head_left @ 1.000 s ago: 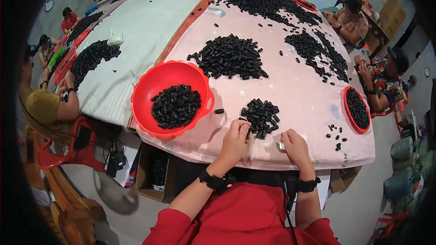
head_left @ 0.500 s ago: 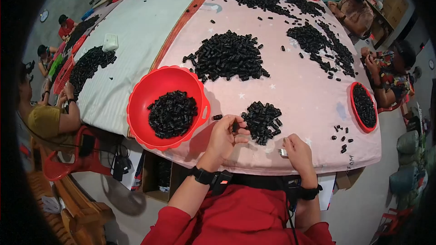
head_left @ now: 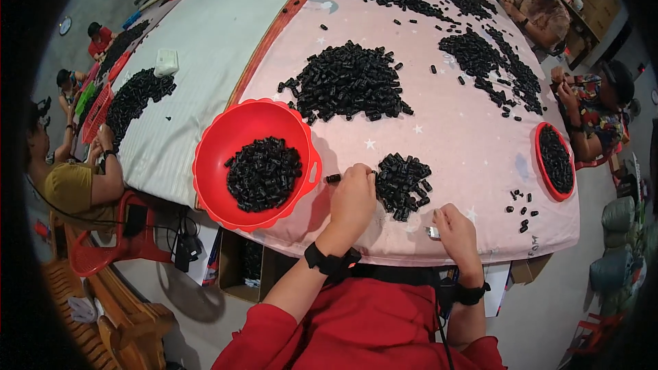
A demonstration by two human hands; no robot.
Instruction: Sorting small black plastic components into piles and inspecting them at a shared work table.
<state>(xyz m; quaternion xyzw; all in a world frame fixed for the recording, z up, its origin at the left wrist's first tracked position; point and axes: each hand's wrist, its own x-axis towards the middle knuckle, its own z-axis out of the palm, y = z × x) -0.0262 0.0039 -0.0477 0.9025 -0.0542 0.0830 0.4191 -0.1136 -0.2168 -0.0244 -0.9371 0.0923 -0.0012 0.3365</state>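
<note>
We see a small heap of black pieces [head_left: 403,185] lying on the pink surface [head_left: 466,130] just right of the red bowl [head_left: 255,162], and our left hand [head_left: 353,199] rests against the heap's left edge, fingers curled together, with 1 loose black piece [head_left: 333,178] lying between that hand and the bowl's handle. Our right hand [head_left: 456,233], below and right of the heap near the surface's edge, is closed around a small pale item [head_left: 433,233]. The bowl holds more black pieces [head_left: 264,173], a larger black pile [head_left: 349,82] lies beyond it, and a second red bowl [head_left: 554,162] sits well to its right.
</note>
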